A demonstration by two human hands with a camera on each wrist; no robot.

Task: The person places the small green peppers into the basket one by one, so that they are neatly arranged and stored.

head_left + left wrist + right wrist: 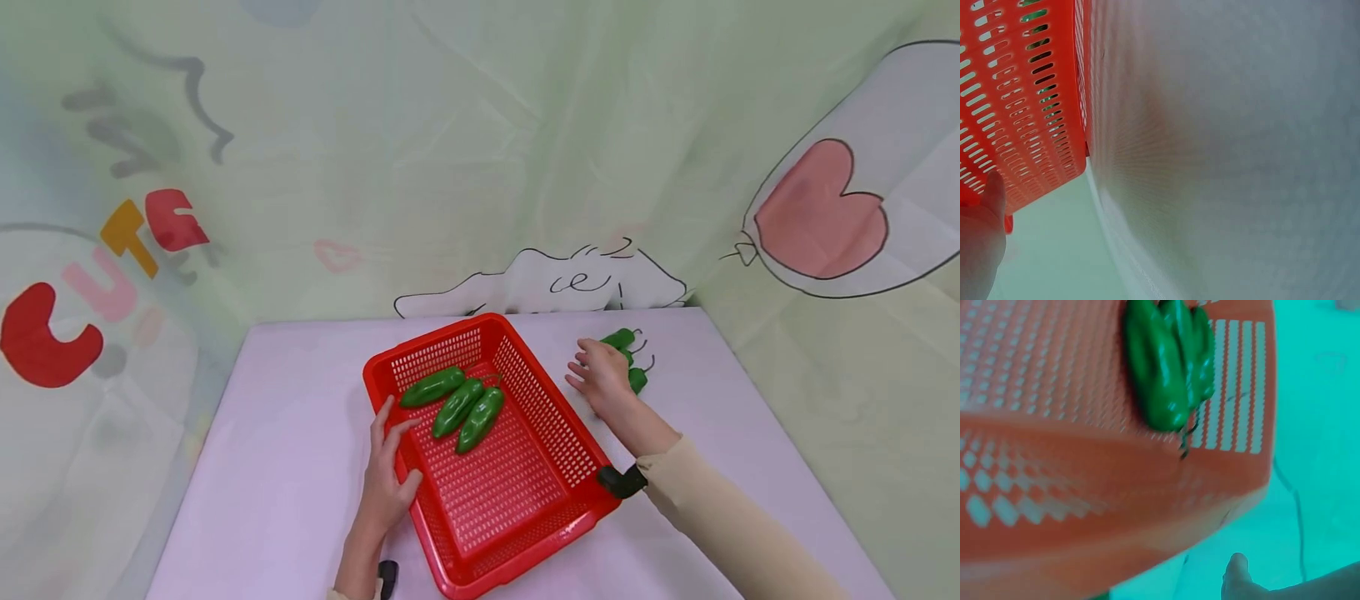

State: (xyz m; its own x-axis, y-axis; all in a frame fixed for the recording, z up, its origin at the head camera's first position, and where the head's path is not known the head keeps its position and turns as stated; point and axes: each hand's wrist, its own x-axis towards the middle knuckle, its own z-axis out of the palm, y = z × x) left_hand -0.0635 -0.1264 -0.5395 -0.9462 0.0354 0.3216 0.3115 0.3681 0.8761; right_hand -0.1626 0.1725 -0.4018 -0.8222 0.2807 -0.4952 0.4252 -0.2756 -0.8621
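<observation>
A red perforated plastic basket [517,533] stands at an angle, with three green peppers [480,419] lying inside toward its far left. My left hand [390,479] is at the basket's left rim, fingers spread and tips reaching over the edge. One finger [992,197] shows against the outer wall in the left wrist view. Beyond the basket's right side is my right hand [606,383], its fingers pointing left and nothing held in them. Several more green peppers [637,380] lie just past that hand, which partly hides them. A thumb [1238,575] appears below the basket in the right wrist view.
A pale lilac cloth [285,433] covers the table. Behind and beside it hangs a light green printed curtain [465,167] with letters, a balloon and hearts. Black wrist straps [622,481] sit at both sleeves, the right one overlapping the basket's near right rim.
</observation>
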